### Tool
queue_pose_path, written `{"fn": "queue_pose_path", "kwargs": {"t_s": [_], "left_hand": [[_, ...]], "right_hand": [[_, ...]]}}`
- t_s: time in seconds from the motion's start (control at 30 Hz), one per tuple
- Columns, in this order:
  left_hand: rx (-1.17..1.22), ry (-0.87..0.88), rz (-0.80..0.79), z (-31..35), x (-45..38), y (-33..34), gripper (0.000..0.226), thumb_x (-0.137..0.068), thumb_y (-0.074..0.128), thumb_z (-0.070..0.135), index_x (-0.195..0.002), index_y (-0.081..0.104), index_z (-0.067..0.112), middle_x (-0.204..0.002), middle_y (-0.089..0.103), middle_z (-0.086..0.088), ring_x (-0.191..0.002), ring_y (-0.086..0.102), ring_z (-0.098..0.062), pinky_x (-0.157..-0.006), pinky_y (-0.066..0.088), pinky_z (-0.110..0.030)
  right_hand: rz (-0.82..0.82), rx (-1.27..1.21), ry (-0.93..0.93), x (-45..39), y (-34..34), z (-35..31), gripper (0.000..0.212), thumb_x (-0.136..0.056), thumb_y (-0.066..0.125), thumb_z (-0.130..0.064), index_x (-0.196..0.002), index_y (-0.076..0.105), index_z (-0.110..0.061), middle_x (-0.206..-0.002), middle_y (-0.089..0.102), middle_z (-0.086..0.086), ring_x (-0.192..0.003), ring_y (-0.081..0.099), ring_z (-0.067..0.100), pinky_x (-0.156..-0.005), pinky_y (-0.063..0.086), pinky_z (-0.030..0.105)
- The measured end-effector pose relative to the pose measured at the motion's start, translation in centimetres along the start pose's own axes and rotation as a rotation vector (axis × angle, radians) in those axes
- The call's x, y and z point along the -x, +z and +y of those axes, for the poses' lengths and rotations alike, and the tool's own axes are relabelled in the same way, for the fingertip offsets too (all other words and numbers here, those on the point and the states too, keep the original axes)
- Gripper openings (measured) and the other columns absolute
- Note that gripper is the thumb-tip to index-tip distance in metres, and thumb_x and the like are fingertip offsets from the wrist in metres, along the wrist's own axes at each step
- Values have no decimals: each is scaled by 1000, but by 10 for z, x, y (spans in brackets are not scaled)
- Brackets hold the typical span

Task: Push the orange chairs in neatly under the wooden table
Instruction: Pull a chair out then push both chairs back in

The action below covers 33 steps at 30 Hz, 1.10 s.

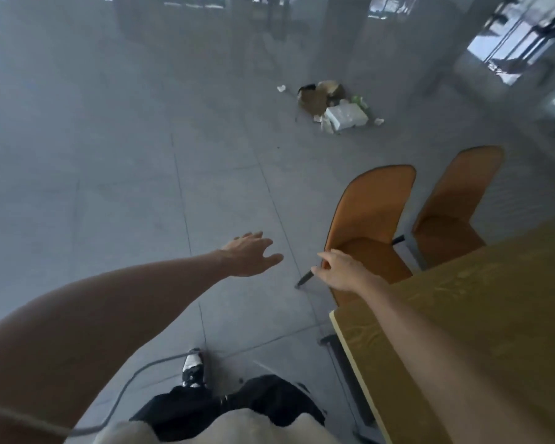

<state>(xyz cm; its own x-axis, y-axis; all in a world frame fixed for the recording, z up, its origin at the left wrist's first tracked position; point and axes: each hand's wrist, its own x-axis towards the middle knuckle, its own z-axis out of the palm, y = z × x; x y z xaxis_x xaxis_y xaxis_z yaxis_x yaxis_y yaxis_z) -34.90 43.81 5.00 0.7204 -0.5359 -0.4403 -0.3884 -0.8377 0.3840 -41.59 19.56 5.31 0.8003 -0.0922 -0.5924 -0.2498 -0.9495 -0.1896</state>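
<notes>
Two orange chairs stand along the left side of the wooden table (481, 315). The near chair (370, 213) has its seat partly under the table edge, and its back stands upright. The far chair (455, 200) sits beside it, further away. My right hand (340, 270) rests on the near chair's left edge where seat meets back, fingers curled against it. My left hand (253, 254) hovers over the floor to the left of that chair, fingers spread, holding nothing.
A pile of torn cardboard, white foam and paper scraps (334, 105) lies on the grey tiled floor ahead. A grey cable (135, 376) runs across the floor near my shoe (193, 366). Glass doors stand at the far right.
</notes>
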Motion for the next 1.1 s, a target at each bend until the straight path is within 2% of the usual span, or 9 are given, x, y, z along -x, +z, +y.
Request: {"fn": "queue_pose_path", "kwargs": {"t_s": [0.17, 0.37, 0.67, 0.8, 0.83, 0.93, 1.0, 1.03, 1.1], "left_hand": [[-135, 161, -82, -12, -85, -76, 69, -99, 37, 62, -149, 42, 15, -155, 37, -15, -144, 32, -31, -117, 28, -47], [-277, 350, -126, 7, -218, -133, 68, -99, 36, 60, -150, 40, 15, -156, 37, -15, -145, 32, -32, -117, 28, -48], [-397, 527, -231, 68, -400, -213, 64, -102, 33, 56, -152, 37, 16, -161, 30, -13, -147, 29, -29, -119, 26, -47], [-437, 636, -277, 100, -478, -235, 63, -102, 33, 55, -151, 37, 15, -158, 34, -12, -145, 33, -29, -117, 29, -46], [-440, 661, -290, 109, -498, -238, 63, -102, 33, 55, -151, 38, 15, -157, 35, -13, -144, 33, -29, -117, 29, -46], [-472, 779, -311, 138, -558, -239, 62, -102, 35, 54, -149, 40, 14, -158, 33, -15, -146, 29, -30, -118, 26, -45], [-500, 849, -333, 160, -598, -241, 63, -102, 34, 54, -151, 39, 14, -160, 29, -15, -147, 26, -31, -120, 23, -46], [-507, 876, -348, 171, -614, -244, 64, -102, 34, 55, -151, 38, 15, -161, 26, -14, -148, 24, -31, -120, 23, -48], [-538, 941, -390, 190, -640, -249, 65, -101, 33, 56, -152, 36, 16, -163, 21, -13, -150, 20, -31, -121, 20, -50]], "right_hand": [[92, -251, 144, -42, -40, -3, 68, -96, 43, -59, -152, 37, -20, -159, 34, 5, -144, 34, 25, -114, 33, 46], [261, -531, 301, -119, -90, 11, 61, -102, 45, -44, -152, 35, -11, -157, 37, 8, -144, 34, 25, -113, 32, 40], [444, -797, 567, -238, -194, 79, 56, -104, 44, -36, -151, 36, -6, -159, 28, 15, -143, 31, 31, -110, 32, 41], [446, -899, 659, -269, -220, 111, 56, -100, 49, -37, -144, 42, -3, -143, 46, 9, -129, 45, 23, -97, 42, 37], [457, -905, 688, -277, -225, 118, 54, -99, 49, -38, -141, 44, -4, -135, 47, 3, -126, 45, 19, -98, 42, 37], [516, -964, 812, -314, -216, 161, 59, -95, 51, -36, -144, 39, -8, -143, 46, 3, -126, 47, 18, -108, 39, 37], [505, -972, 907, -326, -223, 172, 32, -96, 50, -34, -114, 57, -9, -101, 60, 2, -89, 58, 17, -82, 46, 30], [501, -1012, 946, -326, -234, 169, 22, -98, 48, -33, -92, 54, -13, -81, 52, -1, -71, 52, 14, -68, 43, 28], [532, -1078, 1008, -327, -251, 164, 25, -102, 42, -37, -87, 47, -17, -72, 41, -6, -63, 44, 11, -58, 36, 28]]}}
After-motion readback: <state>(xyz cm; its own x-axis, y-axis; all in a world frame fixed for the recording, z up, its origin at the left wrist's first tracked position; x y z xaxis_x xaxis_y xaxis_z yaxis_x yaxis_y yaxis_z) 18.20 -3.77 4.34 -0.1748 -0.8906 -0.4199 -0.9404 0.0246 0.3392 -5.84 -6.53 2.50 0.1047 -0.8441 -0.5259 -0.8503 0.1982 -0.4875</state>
